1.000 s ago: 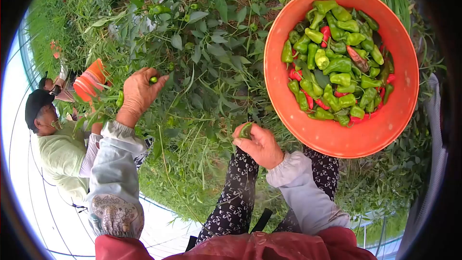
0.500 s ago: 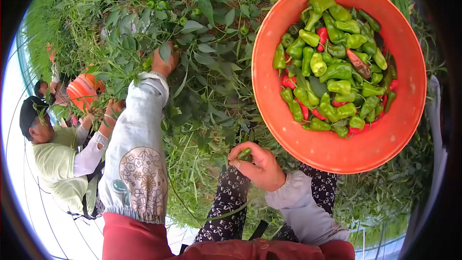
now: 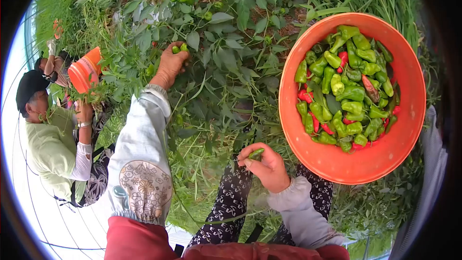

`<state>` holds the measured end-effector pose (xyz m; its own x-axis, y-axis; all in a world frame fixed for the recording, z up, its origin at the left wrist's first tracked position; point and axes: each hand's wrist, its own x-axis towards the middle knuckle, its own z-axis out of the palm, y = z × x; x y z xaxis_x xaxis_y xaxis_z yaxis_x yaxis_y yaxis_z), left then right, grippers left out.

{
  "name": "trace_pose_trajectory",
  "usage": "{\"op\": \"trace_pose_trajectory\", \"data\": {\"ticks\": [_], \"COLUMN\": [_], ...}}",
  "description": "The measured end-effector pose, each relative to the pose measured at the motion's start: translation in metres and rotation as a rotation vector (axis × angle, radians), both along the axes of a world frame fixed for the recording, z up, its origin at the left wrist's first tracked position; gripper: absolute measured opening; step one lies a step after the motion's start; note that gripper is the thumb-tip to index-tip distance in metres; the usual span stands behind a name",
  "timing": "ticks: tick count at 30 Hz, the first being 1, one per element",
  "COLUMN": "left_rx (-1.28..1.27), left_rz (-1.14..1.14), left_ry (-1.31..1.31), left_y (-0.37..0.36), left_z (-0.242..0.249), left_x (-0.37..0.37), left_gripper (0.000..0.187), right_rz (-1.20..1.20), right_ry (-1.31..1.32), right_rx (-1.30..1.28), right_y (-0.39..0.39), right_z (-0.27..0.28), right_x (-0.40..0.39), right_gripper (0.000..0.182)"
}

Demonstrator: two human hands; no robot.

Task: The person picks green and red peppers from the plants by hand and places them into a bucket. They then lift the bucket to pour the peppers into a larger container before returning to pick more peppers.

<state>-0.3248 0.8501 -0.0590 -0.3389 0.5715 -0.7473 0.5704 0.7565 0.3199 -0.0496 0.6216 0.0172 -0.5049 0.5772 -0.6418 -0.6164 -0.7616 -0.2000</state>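
Observation:
My left hand (image 3: pixel 169 66) reaches into the leafy pepper plants (image 3: pixel 226 62), its fingers curled around small green peppers (image 3: pixel 180 48) that show at the fingertips. Closer to my body, my right hand (image 3: pixel 267 169) is closed on a single green pepper (image 3: pixel 256 153), held between thumb and fingers above my patterned trousers. To the right of both hands stands an orange bucket (image 3: pixel 308 156) holding many green peppers (image 3: pixel 352 93) and some red ones (image 3: pixel 342 58). Leaves partly surround my left hand.
At the left, a person in a light green shirt (image 3: pixel 45 142) and dark cap works among the plants beside another orange bucket (image 3: pixel 85 71). Farther back is a second person, partly hidden. Tall grass (image 3: pixel 385 0) grows behind my bucket.
Peppers now show clearly at my left fingertips, as that hand has turned. My right hand keeps its pepper. The view has shifted, and the bucket appears lower and farther right.

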Motion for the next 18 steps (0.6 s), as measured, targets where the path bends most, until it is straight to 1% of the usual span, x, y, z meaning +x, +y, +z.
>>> {"op": "trace_pose_trajectory", "data": {"ticks": [1, 2, 4, 5, 6, 8, 9, 10, 12, 13, 14, 15, 16, 18], "left_rx": [-0.026, -0.018, -0.063, -0.081, -0.068, -0.052, -0.069, -0.062, -0.062, 0.026, 0.115, 0.114, 0.114, 0.003], "left_rz": [-0.039, -0.023, -0.072, -0.105, -0.094, 0.009, 0.062, 0.075, -0.141, -0.191, -0.242, -0.216, -0.189, -0.397], "left_ry": [-0.019, -0.018, -0.006, 0.014, 0.016, 0.012, -0.047, -0.047, -0.22, -0.303, -0.383, -0.476, -0.569, -0.73], "left_y": [-0.002, -0.007, -0.014, -0.016, -0.015, -0.016, -0.013, -0.016, -0.031, -0.045, -0.06, -0.071, -0.075, -0.066], "left_z": [0.004, 0.009, 0.02, 0.022, 0.022, 0.02, 0.028, 0.039, 0.07, 0.084, 0.097, 0.111, 0.123, 0.136], "left_x": [-0.001, 0.001, 0.004, -0.001, -0.007, -0.015, -0.006, 0.004, 0.045, 0.065, 0.086, 0.108, 0.129, 0.169], "left_gripper": [0.04, 0.04, 0.034, 0.027, 0.027, 0.027, 0.024, 0.024, 0.02, 0.019, 0.018, 0.02, 0.022, 0.031], "right_rz": [0.016, 0.008, 0.01, 0.006, 0.004, 0.027, 0.037, 0.05, 0.004, 0.012, -0.102, -0.216, -0.209, -0.649], "right_ry": [0.0, 0.014, 0.025, 0.025, 0.027, 0.024, 0.018, 0.018, -0.051, -0.055, 0.093, 0.244, 0.244, 0.794], "right_rx": [0.01, 0.0, 0.001, -0.015, -0.032, -0.053, -0.081, -0.074, -0.034, -0.024, -0.045, -0.067, -0.058, -0.15], "right_y": [0.002, 0.003, 0.004, 0.003, 0.004, 0.006, 0.008, 0.009, 0.012, 0.015, 0.018, 0.019, 0.013, 0.001], "right_z": [0.0, 0.0, 0.001, 0.0, 0.0, 0.0, -0.001, -0.001, 0.001, 0.003, 0.005, 0.007, 0.005, -0.003], "right_x": [0.0, -0.001, -0.002, -0.003, -0.005, -0.006, -0.006, -0.006, -0.005, -0.002, 0.002, 0.004, 0.006, 0.009], "right_gripper": [0.017, 0.017, 0.018, 0.018, 0.019, 0.019, 0.02, 0.02, 0.024, 0.024, 0.028, 0.032, 0.032, 0.038]}}
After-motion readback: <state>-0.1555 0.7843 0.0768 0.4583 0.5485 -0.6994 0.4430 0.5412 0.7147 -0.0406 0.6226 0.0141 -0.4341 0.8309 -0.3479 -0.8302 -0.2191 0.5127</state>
